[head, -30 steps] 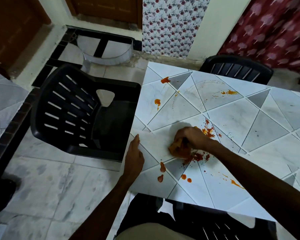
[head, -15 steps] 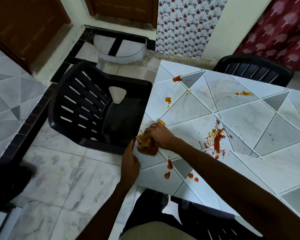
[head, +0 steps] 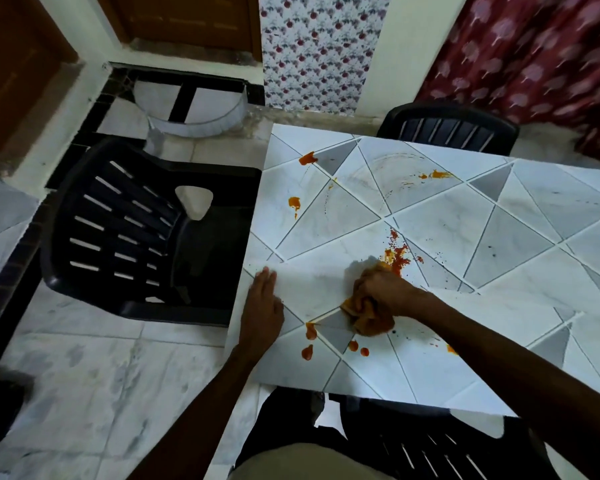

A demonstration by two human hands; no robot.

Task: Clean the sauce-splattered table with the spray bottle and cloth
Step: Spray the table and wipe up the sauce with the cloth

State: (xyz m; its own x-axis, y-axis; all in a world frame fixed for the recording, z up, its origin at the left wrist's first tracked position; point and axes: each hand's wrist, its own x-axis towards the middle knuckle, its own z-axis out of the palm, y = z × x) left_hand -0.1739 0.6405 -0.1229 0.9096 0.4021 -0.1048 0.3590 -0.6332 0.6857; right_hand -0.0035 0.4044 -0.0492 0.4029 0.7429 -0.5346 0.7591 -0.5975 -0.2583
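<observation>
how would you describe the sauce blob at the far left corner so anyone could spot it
Start at the white tiled table and go to its far corner beside the black chair. The sauce blob sits there against a grey triangle, the farthest stain on that side.

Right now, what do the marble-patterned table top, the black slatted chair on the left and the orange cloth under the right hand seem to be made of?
Marble-patterned table top: probably a printed sheet or laminate, smooth with a slight sheen; the triangle pattern looks flat.
Black slatted chair: moulded plastic, semi-gloss, with one-piece slats and rounded edges.
Orange cloth: soft fabric, matte, bunched in folds under the right hand; the weave is unclear.
</observation>
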